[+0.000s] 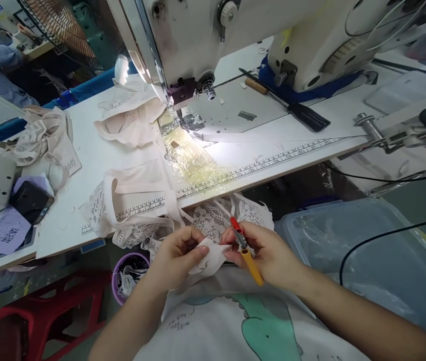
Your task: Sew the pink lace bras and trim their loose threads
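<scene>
Left hand [183, 253] and right hand [263, 253] pinch thin off-white cloth [210, 259] near the white worktop [85, 155], and red-and-yellow metal snips [241, 241] tucked in the right could nick it if they swung.

Pale cloth [210, 258], pinched between left hand [181, 256] and right hand [267, 249], red-yellow snips [242, 242], slanted in the latter
</scene>
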Demonstrator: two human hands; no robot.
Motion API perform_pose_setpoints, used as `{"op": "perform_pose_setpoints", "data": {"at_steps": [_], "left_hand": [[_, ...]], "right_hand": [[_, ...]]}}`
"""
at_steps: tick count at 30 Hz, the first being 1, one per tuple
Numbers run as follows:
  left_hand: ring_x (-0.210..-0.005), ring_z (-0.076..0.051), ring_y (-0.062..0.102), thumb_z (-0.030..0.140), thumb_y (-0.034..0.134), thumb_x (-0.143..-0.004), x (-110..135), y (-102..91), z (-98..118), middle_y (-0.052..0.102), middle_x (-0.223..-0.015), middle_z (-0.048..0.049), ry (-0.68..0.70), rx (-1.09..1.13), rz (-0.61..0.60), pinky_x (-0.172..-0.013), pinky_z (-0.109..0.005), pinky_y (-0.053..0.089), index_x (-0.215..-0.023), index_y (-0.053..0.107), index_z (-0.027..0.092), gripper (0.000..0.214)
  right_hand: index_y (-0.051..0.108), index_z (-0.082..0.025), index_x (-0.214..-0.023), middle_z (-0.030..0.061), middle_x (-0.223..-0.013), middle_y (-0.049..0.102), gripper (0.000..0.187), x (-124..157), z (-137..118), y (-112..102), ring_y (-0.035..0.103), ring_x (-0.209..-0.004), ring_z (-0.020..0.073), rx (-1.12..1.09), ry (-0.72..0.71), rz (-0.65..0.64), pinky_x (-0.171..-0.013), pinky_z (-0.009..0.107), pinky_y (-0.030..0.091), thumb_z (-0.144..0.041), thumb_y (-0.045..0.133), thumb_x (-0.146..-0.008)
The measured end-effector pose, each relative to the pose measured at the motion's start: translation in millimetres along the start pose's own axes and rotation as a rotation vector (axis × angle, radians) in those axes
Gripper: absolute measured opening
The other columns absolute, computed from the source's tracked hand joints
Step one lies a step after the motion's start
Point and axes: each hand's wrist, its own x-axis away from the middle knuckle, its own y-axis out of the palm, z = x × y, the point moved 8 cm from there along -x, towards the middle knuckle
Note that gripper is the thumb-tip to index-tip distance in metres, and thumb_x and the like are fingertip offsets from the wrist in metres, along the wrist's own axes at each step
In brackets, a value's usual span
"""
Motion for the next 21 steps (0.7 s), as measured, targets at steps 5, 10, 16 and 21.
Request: {"op": "perform_pose_setpoints", "data": {"at_steps": [5, 10, 16, 21], "left_hand": [[-0.052, -0.007, 0.048, 0.03, 0.071, -0.072, 0, -2.3, 1, 0.055, -0.063, 0.0013, -0.003, 0.037, 0.024, -0.049, -0.017, 0.038, -0.073, 0.055, 0.013, 0.023], [-0.052, -0.008, 0.047, 0.032, 0.067, -0.075, 1, -6.5, 5, 0.055, -0.063, 0.001, 0.042, -0.023, 0.049, -0.048, -0.018, 0.037, -0.076, 0.058, 0.014, 0.02], [-0.06, -0.012, 0.05, 0.031, 0.064, -0.077, 7, -9.9, 30, 0.059, -0.066, -0.0021, 0.231, -0.335, 0.103, -0.055, -0.022, 0.039, -0.075, 0.065, 0.014, 0.017], [-0.058, -0.011, 0.052, 0.033, 0.066, -0.075, 1, -7.8, 21, 0.06, -0.065, -0.0014, 0.143, -0.156, 0.028, -0.055, -0.022, 0.042, -0.075, 0.064, 0.015, 0.019]], "right_hand": [[0.051, -0.02, -0.073, 0.0011, -0.074, 0.058, 0.018, 0, 2, 0, 0.054, -0.065, 0.0166, 0.012, 0.01, 0.055, -0.055, 0.027, 0.047, -0.032, 0.066, -0.072], [0.046, -0.022, -0.074, 0.0013, -0.076, 0.056, 0.016, 1, -6, 1, 0.053, -0.068, 0.0177, 0.027, -0.07, 0.054, -0.061, 0.03, 0.047, -0.02, 0.061, -0.071], [0.041, -0.023, -0.071, 0.0, -0.073, 0.053, 0.018, 0, -11, 3, 0.052, -0.068, 0.0171, 0.018, -0.062, 0.043, -0.06, 0.03, 0.047, -0.018, 0.058, -0.067], [0.044, -0.022, -0.072, 0.0004, -0.072, 0.052, 0.015, -3, -22, 3, 0.05, -0.064, 0.0158, 0.036, -0.062, -0.015, -0.054, 0.027, 0.044, -0.026, 0.058, -0.071]]}}
